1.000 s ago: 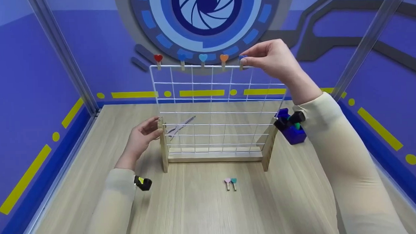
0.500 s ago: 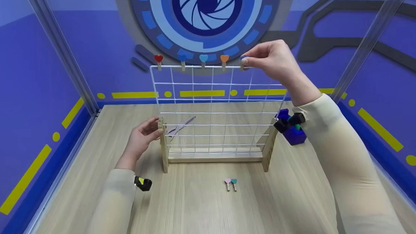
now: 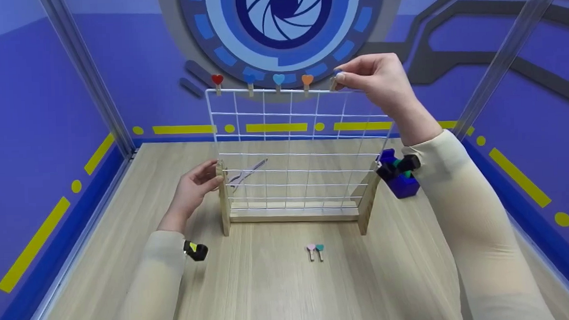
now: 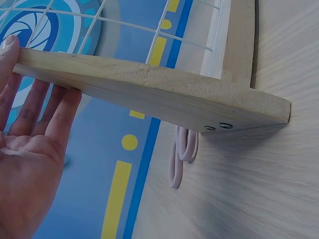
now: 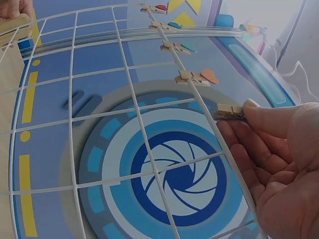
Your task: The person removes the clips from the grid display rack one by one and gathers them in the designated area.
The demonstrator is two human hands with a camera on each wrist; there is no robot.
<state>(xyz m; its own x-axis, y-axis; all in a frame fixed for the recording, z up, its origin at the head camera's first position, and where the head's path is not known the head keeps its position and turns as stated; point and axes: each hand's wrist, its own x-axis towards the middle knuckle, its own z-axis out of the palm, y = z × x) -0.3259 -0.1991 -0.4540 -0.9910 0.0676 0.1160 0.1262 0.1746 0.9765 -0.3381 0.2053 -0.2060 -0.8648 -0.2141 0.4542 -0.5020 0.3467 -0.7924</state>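
A white wire grid point(image 3: 290, 113) stands upright in a wooden stand point(image 3: 223, 204). My left hand point(image 3: 193, 189) grips the stand's left post, thumb on one side and fingers on the other. Between thumb and fingers, my right hand point(image 3: 381, 78) pinches a small wooden clothespin point(image 5: 230, 110) with a blue top. Its tip is at the grid's top wire; I cannot tell whether it is clipped on. Along that wire sit heart clothespins: red point(image 3: 217, 80), dark blue point(image 3: 249, 79), light blue point(image 3: 278, 79) and orange point(image 3: 307, 79).
Pink point(image 3: 311, 252) and teal point(image 3: 320, 252) heart clothespins lie on the table in front of the stand. Behind the grid lies a scissors-like tool point(image 3: 249, 173) with looped handles point(image 4: 175, 167). A dark blue box point(image 3: 403, 186) stands to the right, partly hidden by the right wrist camera.
My right hand has shifted slightly right, and the clothespin in it now leans more. The left hand keeps its hold on the post.
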